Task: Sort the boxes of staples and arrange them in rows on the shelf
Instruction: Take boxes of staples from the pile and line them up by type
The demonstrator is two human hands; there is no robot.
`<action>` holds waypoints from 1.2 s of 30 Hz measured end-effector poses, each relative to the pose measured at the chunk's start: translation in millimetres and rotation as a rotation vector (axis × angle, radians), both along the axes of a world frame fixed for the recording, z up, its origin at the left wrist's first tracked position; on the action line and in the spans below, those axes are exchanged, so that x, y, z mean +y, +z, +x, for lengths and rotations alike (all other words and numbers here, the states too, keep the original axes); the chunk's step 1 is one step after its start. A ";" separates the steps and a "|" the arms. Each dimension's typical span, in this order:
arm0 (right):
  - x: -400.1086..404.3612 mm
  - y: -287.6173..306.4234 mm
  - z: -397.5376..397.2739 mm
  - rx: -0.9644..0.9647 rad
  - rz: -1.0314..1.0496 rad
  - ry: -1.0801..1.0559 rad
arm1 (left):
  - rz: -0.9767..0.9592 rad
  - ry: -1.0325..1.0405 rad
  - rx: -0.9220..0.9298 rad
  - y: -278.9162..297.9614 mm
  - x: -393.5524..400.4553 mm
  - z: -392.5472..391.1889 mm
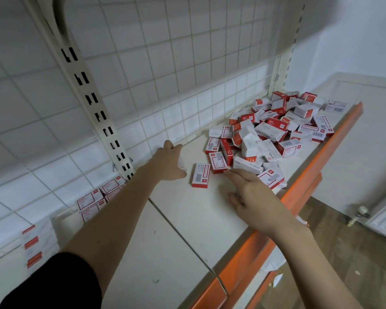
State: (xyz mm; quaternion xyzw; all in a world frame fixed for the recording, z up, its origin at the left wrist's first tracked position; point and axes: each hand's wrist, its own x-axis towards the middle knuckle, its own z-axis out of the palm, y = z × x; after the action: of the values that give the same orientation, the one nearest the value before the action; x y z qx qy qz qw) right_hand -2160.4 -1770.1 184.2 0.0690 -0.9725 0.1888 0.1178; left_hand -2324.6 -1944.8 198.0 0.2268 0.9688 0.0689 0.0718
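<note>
Along the white shelf [187, 219] with its orange front lip [303, 188], we see the work in its largest parts first: a loose heap of staple boxes [276, 130] at the far right end, and neat rows of sorted boxes [94, 201] against the tiled back wall at the left, with a further stack [35, 244] nearer us. Between heap and rows the shelf lies bare.

We judge the step in hand to be drawing boxes out of the heap. To do it well, we should take boxes of one kind only, turn each to the same face, and carry them left to butt squarely against the existing rows.

Our left hand [168, 161] reaches toward the back edge and seems to hold a small pale box [181, 164], fingers curled round it; most of it is hidden. Our right hand [252, 195] hovers palm-down with fingers straight and loosely spread, holding nothing, beside the heap's near edge. A single box [201, 175] lies flat between the two hands, barcode up.
</note>
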 end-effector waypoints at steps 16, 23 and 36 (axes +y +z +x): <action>-31.9 23.0 -82.0 -0.319 0.193 0.122 | 0.360 0.282 0.198 15.2 -69.0 139.8; -25.4 15.8 -85.7 -0.372 0.130 0.130 | 0.486 0.313 0.273 9.7 -67.5 170.3; -47.9 8.1 -29.7 -0.050 -0.122 0.319 | 0.752 0.377 0.202 -1.2 -62.9 196.5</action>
State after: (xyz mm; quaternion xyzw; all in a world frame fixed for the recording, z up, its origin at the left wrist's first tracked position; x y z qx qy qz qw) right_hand -2190.1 -1818.0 192.2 0.2106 -0.9385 0.2656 0.0661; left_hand -2128.1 -2007.7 196.8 0.0621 0.9030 0.4064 -0.1249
